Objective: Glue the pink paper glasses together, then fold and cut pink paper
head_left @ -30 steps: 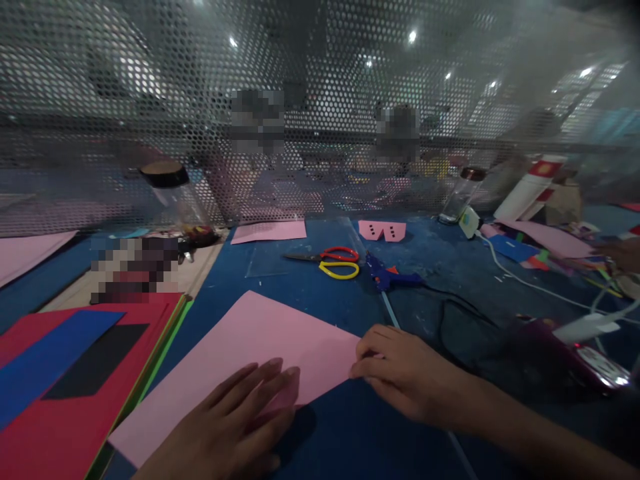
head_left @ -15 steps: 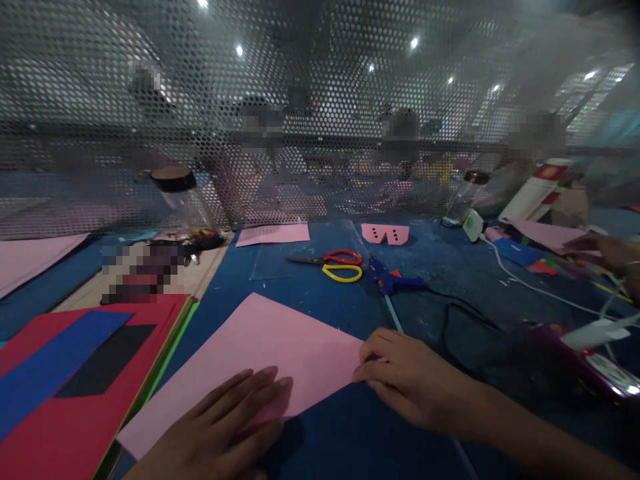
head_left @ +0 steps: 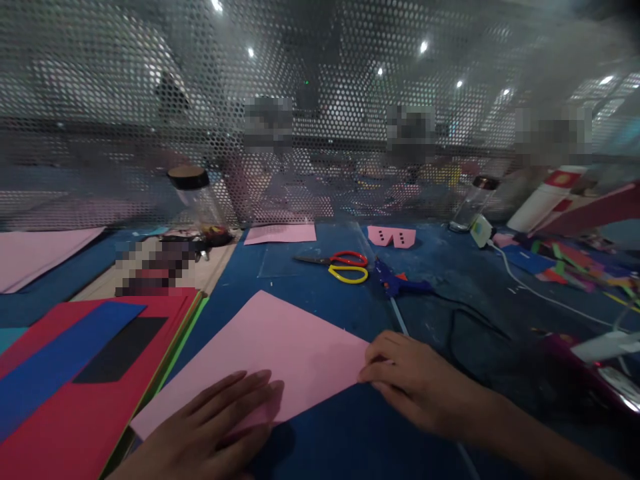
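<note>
A pink sheet of paper [head_left: 280, 347] lies at an angle on the blue table in front of me. My left hand [head_left: 215, 413] rests on its near left part, fingers stretched out flat. At the sheet's right corner, my right hand [head_left: 415, 380] pinches the paper between thumb and fingers; the corner itself is hidden by the fingertips. Beyond the sheet lie scissors [head_left: 349, 275] with one red and one yellow handle. To their right is a blue glue gun [head_left: 395, 280] with a clear glue stick [head_left: 399, 317] in it.
Red, blue and black sheets [head_left: 65, 400] are stacked at the left. A small pink cutout with black squares [head_left: 391, 236] lies near the perforated metal screen [head_left: 340, 87]. Jars [head_left: 200, 200] stand at the back. Colourful scraps [head_left: 565, 260] and a white cable [head_left: 540, 295] lie at the right.
The view has shifted slightly, so most things appear a little further right. The other person's hand at the right has left view, and a pink-red sheet is lifted there. My hands keep their places.
</note>
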Available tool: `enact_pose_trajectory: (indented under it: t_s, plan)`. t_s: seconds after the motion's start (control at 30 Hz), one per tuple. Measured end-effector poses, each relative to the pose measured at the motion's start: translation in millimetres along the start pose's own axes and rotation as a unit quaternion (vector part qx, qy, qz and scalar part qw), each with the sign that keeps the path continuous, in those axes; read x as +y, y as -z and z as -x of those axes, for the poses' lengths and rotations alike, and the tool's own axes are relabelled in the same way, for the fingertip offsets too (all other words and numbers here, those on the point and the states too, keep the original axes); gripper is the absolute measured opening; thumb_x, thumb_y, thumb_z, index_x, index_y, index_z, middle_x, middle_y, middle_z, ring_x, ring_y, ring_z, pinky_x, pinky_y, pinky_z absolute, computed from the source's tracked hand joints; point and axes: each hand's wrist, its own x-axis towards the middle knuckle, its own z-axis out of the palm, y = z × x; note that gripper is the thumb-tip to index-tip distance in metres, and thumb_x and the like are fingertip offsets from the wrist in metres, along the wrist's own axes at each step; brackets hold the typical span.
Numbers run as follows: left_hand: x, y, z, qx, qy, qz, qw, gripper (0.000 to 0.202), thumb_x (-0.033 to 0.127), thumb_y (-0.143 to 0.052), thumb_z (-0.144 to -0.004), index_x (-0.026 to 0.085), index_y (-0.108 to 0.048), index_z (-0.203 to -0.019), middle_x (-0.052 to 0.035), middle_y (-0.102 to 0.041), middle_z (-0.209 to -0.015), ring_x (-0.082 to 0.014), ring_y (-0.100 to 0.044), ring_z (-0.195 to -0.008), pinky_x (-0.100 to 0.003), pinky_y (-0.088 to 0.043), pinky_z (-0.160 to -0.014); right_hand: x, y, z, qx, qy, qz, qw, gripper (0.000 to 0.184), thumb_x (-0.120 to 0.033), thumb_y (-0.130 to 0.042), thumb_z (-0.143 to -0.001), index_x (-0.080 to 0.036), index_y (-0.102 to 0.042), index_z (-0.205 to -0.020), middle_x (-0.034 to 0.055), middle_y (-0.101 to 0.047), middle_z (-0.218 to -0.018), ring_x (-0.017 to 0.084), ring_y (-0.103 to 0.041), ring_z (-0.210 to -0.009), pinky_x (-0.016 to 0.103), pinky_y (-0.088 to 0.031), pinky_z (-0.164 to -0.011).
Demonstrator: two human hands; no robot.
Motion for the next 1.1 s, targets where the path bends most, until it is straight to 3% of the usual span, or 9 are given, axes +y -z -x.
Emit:
enact_pose_trajectory:
  t_s: [0.33,0.5,0.63,0.8,1.1]
  plan:
    - [2,13.6,12,-0.025,0.030,0.022,0.999,0.038,0.031,-0.059,-0.098,0.025,-0.060,-0.136,-0.0016,-0.058,-0.149,-0.0197,-0.046,-0.143,-0.031,-0.043,-0.116,-5,4,-1,-0.001,0.004,0.001,1.000,0.027,-0.010,-0.052,-0.096,-0.022,-0.066,-0.116,0.0063,-0.064,-0.110,0.020,-0.055,-0.102,0.035,-0.046,-0.086]
    - [8,9.1,26,0.001,0.103,0.033,0.994,0.034,0.035,-0.051,-0.103,0.033,-0.059,-0.136,0.0022,-0.060,-0.146,-0.0186,-0.049,-0.140,-0.035,-0.045,-0.115,-5,3,-1,-0.006,0.002,0.003,1.000,0.028,-0.008,-0.052,-0.096,-0.023,-0.065,-0.116,0.0048,-0.063,-0.112,0.020,-0.054,-0.103,0.035,-0.045,-0.087]
    - [15,5.8,36,0.000,0.110,0.021,0.994,0.034,0.023,-0.053,-0.099,0.033,-0.063,-0.130,0.0017,-0.060,-0.147,-0.0203,-0.049,-0.141,-0.037,-0.049,-0.112,-5,3,-1,-0.013,0.000,0.001,1.000,0.028,-0.009,-0.053,-0.095,-0.024,-0.064,-0.116,0.0038,-0.063,-0.112,0.020,-0.054,-0.104,0.035,-0.044,-0.088]
    - [21,7.3,39,0.017,0.146,-0.006,0.989,0.032,0.020,-0.048,-0.100,0.033,-0.066,-0.123,0.0021,-0.062,-0.145,-0.0198,-0.049,-0.140,-0.039,-0.046,-0.114,-5,4,0,-0.017,0.000,0.000,1.000,0.027,-0.010,-0.051,-0.097,-0.024,-0.064,-0.117,0.0043,-0.062,-0.113,0.020,-0.053,-0.103,0.036,-0.044,-0.088]
    - [23,11.0,49,0.009,0.162,0.000,0.987,0.033,0.025,-0.049,-0.102,0.034,-0.061,-0.131,0.0021,-0.063,-0.144,-0.0196,-0.053,-0.137,-0.039,-0.041,-0.118,-6,6,0,-0.019,-0.001,-0.002,1.000,0.026,-0.011,-0.051,-0.098,-0.024,-0.064,-0.116,0.0046,-0.062,-0.113,0.021,-0.054,-0.103,0.036,-0.045,-0.087]
